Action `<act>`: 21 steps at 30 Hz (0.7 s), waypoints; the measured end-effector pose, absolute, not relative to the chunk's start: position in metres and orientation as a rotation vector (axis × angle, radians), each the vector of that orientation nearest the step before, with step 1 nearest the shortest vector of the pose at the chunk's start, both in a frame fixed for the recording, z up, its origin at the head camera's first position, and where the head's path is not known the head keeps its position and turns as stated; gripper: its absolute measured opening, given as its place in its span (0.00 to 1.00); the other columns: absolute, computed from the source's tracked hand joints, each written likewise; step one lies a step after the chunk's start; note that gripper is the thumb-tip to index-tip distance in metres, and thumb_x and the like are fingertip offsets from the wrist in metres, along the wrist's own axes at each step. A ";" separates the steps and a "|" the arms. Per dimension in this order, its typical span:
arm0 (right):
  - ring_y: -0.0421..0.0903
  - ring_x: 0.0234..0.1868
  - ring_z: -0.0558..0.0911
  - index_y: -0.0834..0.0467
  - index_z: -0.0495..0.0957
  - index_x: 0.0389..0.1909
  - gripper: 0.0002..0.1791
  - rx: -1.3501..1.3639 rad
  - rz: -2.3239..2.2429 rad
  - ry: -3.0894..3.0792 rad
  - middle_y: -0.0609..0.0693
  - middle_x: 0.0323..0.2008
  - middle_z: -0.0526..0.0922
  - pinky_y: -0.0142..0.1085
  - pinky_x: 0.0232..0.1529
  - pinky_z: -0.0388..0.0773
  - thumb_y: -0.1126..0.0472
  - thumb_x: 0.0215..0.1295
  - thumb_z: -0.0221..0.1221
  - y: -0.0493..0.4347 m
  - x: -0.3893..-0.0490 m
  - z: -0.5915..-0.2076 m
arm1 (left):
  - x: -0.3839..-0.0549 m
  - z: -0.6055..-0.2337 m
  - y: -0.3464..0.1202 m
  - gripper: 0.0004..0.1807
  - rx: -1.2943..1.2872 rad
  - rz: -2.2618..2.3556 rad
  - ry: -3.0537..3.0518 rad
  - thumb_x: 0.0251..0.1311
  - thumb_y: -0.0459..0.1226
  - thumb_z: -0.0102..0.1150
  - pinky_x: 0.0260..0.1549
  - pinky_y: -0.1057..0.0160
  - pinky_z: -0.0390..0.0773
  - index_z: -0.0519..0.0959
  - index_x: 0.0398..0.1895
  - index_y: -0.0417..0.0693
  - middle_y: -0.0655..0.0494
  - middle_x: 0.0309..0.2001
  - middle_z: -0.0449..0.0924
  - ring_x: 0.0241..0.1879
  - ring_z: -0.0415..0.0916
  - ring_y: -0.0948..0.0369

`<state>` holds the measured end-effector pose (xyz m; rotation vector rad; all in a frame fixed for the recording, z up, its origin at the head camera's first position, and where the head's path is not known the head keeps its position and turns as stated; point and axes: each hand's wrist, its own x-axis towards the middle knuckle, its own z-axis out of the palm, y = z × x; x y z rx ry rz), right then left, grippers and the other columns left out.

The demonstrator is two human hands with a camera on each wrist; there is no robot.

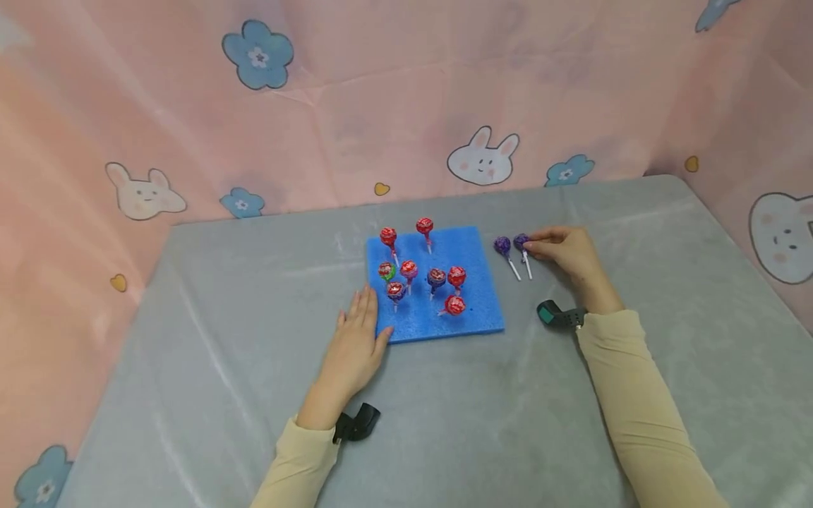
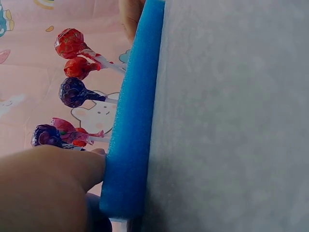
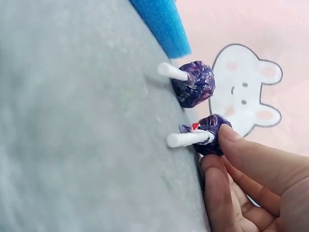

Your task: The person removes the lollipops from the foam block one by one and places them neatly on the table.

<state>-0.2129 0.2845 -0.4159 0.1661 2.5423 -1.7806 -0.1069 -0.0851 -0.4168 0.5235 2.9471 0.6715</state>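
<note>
My right hand pinches the head of a purple-wrapped lollipop between thumb and fingers, low over the table. Beside it on the table lies a second purple lollipop, its white stick pointing toward me. My left hand lies along the left edge of a blue foam board, fingers straight, the thumb over its near left corner. Several lollipops stand with their sticks in the foam, among them a red one at the back and a dark blue one. A red lollipop near the front leans over.
The grey table stretches around the board on all sides. Behind it hangs a pink curtain printed with rabbits and flowers. A black strap device sits on each wrist, the right one beside the sleeve.
</note>
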 end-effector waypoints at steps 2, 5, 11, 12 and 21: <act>0.29 0.28 0.80 0.78 0.75 0.48 0.23 0.146 -1.764 2.555 0.38 0.28 0.83 0.23 0.32 0.78 0.63 0.59 0.66 0.284 -0.213 -0.415 | -0.107 -0.417 -0.086 0.36 0.520 0.672 2.951 0.72 0.45 0.44 0.66 0.42 0.46 0.47 0.73 0.31 0.40 0.74 0.43 0.73 0.40 0.46; 0.29 0.29 0.80 0.78 0.75 0.48 0.22 0.130 -1.743 2.565 0.38 0.28 0.82 0.23 0.33 0.78 0.65 0.60 0.64 0.285 -0.213 -0.414 | -0.107 -0.418 -0.086 0.36 0.512 0.658 2.948 0.72 0.45 0.43 0.67 0.43 0.45 0.46 0.73 0.32 0.41 0.74 0.42 0.73 0.39 0.47; 0.30 0.30 0.80 0.80 0.74 0.49 0.24 0.165 -1.801 2.513 0.36 0.29 0.80 0.25 0.35 0.79 0.65 0.60 0.65 0.286 -0.212 -0.414 | -0.107 -0.420 -0.086 0.36 0.518 0.630 2.952 0.72 0.45 0.43 0.67 0.43 0.45 0.46 0.73 0.32 0.40 0.74 0.43 0.73 0.40 0.47; 0.30 0.30 0.81 0.80 0.74 0.50 0.24 0.171 -1.816 2.499 0.36 0.29 0.80 0.25 0.35 0.79 0.65 0.60 0.65 0.286 -0.212 -0.415 | -0.107 -0.420 -0.087 0.36 0.517 0.631 2.951 0.72 0.45 0.43 0.67 0.43 0.46 0.46 0.73 0.32 0.40 0.74 0.43 0.73 0.40 0.47; 0.34 0.31 0.84 0.58 0.84 0.34 0.04 0.248 -2.059 2.303 0.40 0.29 0.83 0.26 0.36 0.79 0.68 0.60 0.64 0.295 -0.209 -0.414 | -0.106 -0.419 -0.087 0.37 0.524 0.657 2.968 0.72 0.46 0.44 0.67 0.42 0.47 0.47 0.73 0.33 0.41 0.74 0.43 0.73 0.40 0.47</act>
